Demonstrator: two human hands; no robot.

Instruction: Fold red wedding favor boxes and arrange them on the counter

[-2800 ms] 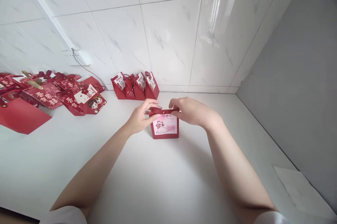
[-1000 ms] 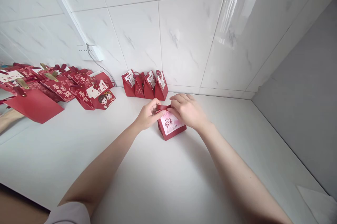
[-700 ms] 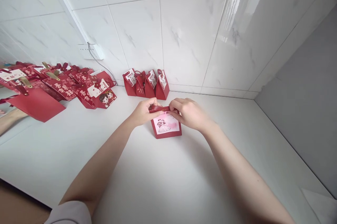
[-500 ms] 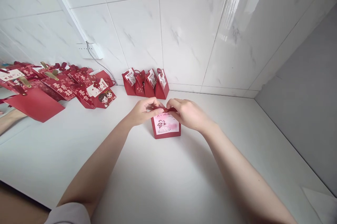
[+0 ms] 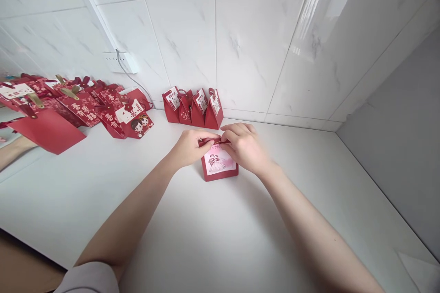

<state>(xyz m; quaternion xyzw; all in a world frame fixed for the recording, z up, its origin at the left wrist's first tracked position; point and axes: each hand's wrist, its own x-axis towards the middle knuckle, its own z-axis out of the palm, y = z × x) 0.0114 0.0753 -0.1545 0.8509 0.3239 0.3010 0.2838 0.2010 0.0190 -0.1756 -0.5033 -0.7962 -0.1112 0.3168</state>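
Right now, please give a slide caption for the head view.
Left hand and right hand hold a box by its top, in front of a row of four.

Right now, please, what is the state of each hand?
Left hand: closed, holding the pink-labelled red box by its top, left side.
Right hand: closed, holding the same top, right side.

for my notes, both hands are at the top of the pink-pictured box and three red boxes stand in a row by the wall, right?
Not three: the head view shows four red boxes in a row by the wall. The left hand and right hand are indeed at the top of the pink-pictured box.
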